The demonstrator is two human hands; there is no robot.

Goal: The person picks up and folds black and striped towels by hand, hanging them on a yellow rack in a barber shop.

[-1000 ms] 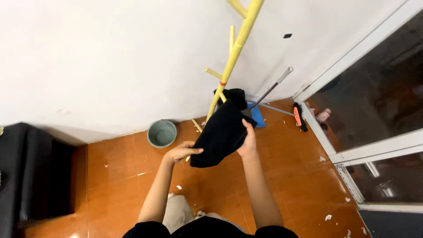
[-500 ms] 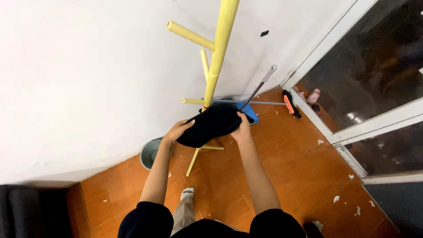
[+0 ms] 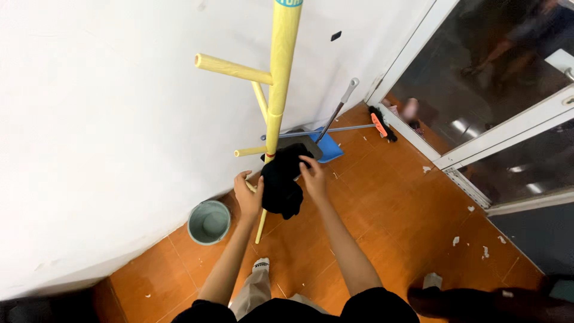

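you have a black cloth [image 3: 282, 186] in both hands, and it now sits lower on the yellow coat stand [image 3: 277, 101] than it did a moment ago. before, you held it up against the pole near a side peg. now it hangs down by the low part of the pole, just under the short low peg [image 3: 250, 152].

your left hand [image 3: 249, 197] has slid to the left edge of the cloth. its grip looks narrow, fingers curled at the cloth and right by the thin slanted leg [image 3: 261, 222] of the stand. your right hand [image 3: 313, 177] is on the top right side of the cloth, its grip closed on the cloth from above.

the cloth looks bunched up and droopy, not spread out. i cannot tell if it is hooked on a peg or only held by you.

the view has also come closer to the white wall [image 3: 107, 119], so the top of the pole and the long high peg [image 3: 233, 69] look big now.

on the orange floor [image 3: 388, 203], a small green bucket [image 3: 209, 222] stands by the wall, left of your left hand. a blue dustpan [image 3: 327, 149] and a long-handled tool [image 3: 336, 116] lie past the stand, near the glass door [image 3: 490, 90].
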